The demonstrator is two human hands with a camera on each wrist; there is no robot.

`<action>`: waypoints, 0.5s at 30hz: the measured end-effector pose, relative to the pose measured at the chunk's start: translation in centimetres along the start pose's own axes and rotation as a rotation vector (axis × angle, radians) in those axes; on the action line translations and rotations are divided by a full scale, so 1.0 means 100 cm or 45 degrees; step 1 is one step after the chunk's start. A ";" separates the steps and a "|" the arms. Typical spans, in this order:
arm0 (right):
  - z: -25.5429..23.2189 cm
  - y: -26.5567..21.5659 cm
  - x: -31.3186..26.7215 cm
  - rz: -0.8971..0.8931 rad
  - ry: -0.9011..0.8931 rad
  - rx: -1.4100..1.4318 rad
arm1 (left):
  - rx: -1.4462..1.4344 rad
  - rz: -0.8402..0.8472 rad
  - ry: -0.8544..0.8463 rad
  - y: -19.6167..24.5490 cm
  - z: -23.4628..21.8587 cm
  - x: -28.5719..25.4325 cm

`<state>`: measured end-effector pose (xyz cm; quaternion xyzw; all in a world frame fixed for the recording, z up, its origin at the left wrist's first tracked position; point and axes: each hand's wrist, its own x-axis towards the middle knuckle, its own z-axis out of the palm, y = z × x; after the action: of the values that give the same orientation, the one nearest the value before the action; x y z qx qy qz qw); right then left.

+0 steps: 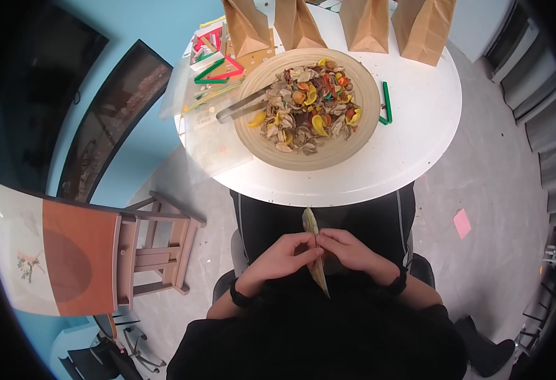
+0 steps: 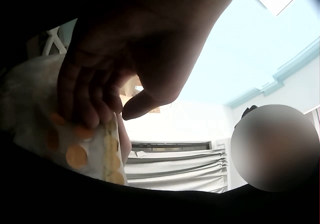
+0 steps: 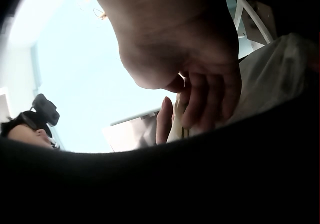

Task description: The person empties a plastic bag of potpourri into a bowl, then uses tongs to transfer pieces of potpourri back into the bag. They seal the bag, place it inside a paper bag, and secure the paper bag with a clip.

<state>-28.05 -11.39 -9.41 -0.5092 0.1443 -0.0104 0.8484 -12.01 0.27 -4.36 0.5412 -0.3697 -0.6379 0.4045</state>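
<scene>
A thin, pale bag [image 1: 318, 276] with coloured patterning is held on edge over the lap, below the table. My left hand [image 1: 286, 256] pinches its upper edge between thumb and curled fingers. Close against it, my right hand [image 1: 353, 252] pinches the same edge from the other side. In the left wrist view the bag [image 2: 76, 156] shows orange dots and a yellowish strip, with the left hand [image 2: 120, 69] gripping it. The right wrist view has the right hand's [image 3: 185, 59] fingers curled on the whitish bag [image 3: 272, 76]. The bag's contents cannot be told.
On the white round table [image 1: 417, 145] sits a round tray [image 1: 247, 136] of dried petals, with metal tongs [image 1: 246, 104] across its left rim. Several brown paper bags [image 1: 365, 28] stand behind. Green clips [image 1: 387, 104] lie right, a plastic sheet [image 1: 211, 142] left.
</scene>
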 end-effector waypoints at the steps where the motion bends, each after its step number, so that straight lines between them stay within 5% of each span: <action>1: -0.001 0.002 0.000 -0.030 0.008 -0.037 | -0.006 0.001 -0.002 -0.001 -0.001 0.001; 6: -0.001 -0.003 0.001 -0.060 -0.034 -0.081 | -0.082 -0.024 0.030 0.004 0.000 0.003; 15: 0.003 -0.028 -0.006 0.000 0.066 -0.263 | 0.332 0.010 0.164 0.008 -0.002 -0.006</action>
<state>-28.15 -12.34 -6.71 -0.5935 0.1667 -0.0085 0.7874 -11.63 0.51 -3.39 0.6275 -0.4246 -0.5469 0.3561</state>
